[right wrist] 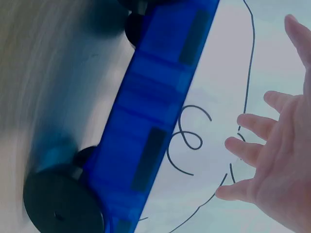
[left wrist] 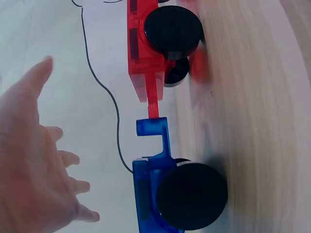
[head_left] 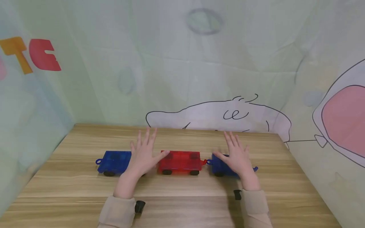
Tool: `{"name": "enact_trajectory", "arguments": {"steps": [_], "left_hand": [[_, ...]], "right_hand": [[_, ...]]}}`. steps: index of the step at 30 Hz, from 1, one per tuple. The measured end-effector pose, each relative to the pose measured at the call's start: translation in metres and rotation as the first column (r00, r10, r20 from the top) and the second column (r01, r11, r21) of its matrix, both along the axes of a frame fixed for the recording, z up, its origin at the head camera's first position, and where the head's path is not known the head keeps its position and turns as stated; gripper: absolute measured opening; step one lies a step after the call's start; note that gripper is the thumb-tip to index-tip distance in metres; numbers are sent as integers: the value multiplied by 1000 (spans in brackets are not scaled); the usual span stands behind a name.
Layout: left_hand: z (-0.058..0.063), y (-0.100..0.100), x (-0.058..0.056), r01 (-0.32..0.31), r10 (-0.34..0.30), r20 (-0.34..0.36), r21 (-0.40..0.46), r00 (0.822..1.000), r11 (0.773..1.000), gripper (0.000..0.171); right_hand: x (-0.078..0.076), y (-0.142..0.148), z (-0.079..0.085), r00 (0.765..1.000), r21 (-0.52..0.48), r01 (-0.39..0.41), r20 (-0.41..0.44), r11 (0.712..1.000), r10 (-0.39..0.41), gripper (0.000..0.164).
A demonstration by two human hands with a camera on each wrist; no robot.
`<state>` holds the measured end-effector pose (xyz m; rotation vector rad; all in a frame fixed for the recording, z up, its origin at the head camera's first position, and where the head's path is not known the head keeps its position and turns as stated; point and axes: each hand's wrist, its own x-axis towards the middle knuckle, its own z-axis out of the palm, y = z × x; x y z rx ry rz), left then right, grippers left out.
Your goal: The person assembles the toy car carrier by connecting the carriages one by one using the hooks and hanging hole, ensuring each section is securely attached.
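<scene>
Three flat toy train cars with black wheels stand in a row on the wooden table (head_left: 182, 205): a blue car (head_left: 114, 163) at left, a red car (head_left: 180, 161) in the middle and another blue car (head_left: 225, 166) at right. My left hand (head_left: 142, 160), fingers spread, is held over the gap between the left blue car and the red one. In the left wrist view, a blue hook (left wrist: 163, 138) meets the red car's coupling (left wrist: 153, 99). My right hand (head_left: 238, 158) is spread above the right blue car, partly hiding it. Both hands hold nothing.
A light printed cloth (head_left: 171, 63) hangs behind the table, with a line-drawn figure (head_left: 199, 117) and a pink balloon shape (head_left: 345, 117). Black straps (head_left: 139, 206) show at the sleeve cuffs. The right blue car has a hook (head_left: 255, 169) on its outer end.
</scene>
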<state>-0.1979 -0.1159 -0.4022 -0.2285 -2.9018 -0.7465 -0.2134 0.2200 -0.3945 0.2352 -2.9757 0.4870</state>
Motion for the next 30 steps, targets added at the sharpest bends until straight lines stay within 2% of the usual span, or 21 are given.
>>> {"name": "enact_trajectory", "arguments": {"steps": [8,14,21,30], "left_hand": [[0,5,1,-14,13,41,39,999,999,110],[0,9,3,6,-16,68,142,998,990,124],[0,16,5,60,-79,87,200,993,978,125],[-1,26,7,92,-116,116,193,986,977,118]], "right_hand": [[0,15,2,999,-20,-26,23,999,27,102],[2,24,1,998,-58,-57,36,997,59,101],[4,36,-2,986,-126,-129,87,984,140,100],[4,48,-6,967,-226,-154,163,962,193,107]]}}
